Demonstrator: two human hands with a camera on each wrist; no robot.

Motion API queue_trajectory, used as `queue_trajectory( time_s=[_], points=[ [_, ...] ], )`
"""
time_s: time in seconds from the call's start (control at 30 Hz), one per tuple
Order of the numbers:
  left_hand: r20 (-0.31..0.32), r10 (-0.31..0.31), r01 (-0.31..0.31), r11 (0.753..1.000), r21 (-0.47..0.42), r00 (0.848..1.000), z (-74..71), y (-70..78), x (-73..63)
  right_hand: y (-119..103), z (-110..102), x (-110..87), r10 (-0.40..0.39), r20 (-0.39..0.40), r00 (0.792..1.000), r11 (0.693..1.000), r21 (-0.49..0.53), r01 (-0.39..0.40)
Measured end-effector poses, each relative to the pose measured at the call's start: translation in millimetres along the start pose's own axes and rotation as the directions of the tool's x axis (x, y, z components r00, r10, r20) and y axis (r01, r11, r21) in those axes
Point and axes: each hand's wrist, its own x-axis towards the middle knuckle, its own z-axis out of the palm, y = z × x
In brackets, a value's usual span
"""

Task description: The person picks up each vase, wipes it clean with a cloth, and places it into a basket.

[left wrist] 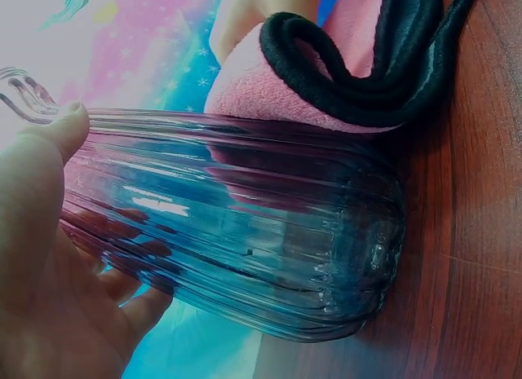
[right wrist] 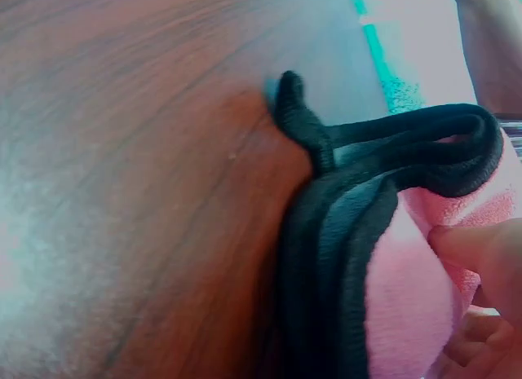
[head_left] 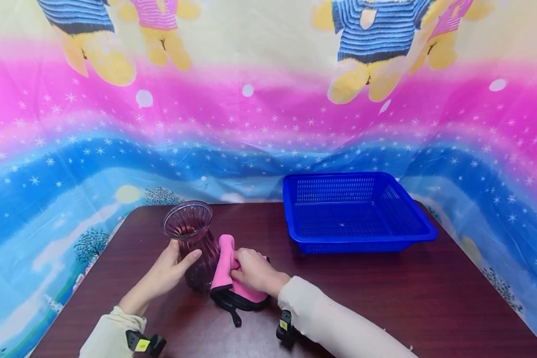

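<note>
A ribbed, purple-tinted glass vase (head_left: 201, 261) with a flared rim leans toward the left hand. That left hand (head_left: 167, 268) grips it below the rim, thumb on the near side and fingers behind, as the left wrist view shows through the glass (left wrist: 245, 232). Against the vase's right side lies a folded pink cloth (head_left: 224, 261) with black edging and a small black hanging loop (head_left: 235, 317). The right hand (head_left: 256, 271) pinches a fold of this cloth, its thumb pressed into the pink fabric (right wrist: 408, 289) in the right wrist view. Part of the vase's lower body is hidden by the cloth.
A blue perforated plastic basket (head_left: 362, 238) stands at the back right of the dark reddish-brown wooden table (head_left: 367, 293). Behind the table hangs a patterned fabric backdrop (head_left: 250, 119). Black wrist-camera mounts (head_left: 285, 325) sit at both sleeves.
</note>
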Motion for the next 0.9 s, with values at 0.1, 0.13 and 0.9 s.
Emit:
queue_trajectory(
  time_s=[0.1, 0.13, 0.9],
  points=[
    [-0.003, 0.006, -0.006, 1.0, 0.002, 1.0, 0.1, -0.1, 0.0, -3, -3, 0.4, -0.006, -0.006, 1.0, 1.0, -0.011, 0.006],
    [-0.004, 0.007, -0.007, 1.0, 0.002, 1.0, 0.1, 0.0, 0.0, -4, -4, 0.6, -0.007, -0.008, 1.0, 1.0, -0.01, 0.007],
    [0.007, 0.0, 0.0, 1.0, 0.004, 1.0, -1.4, 0.8, -0.2, -26, -29, 8.2, -0.08, -0.133, 0.988, 0.996, 0.031, 0.084]
  ],
)
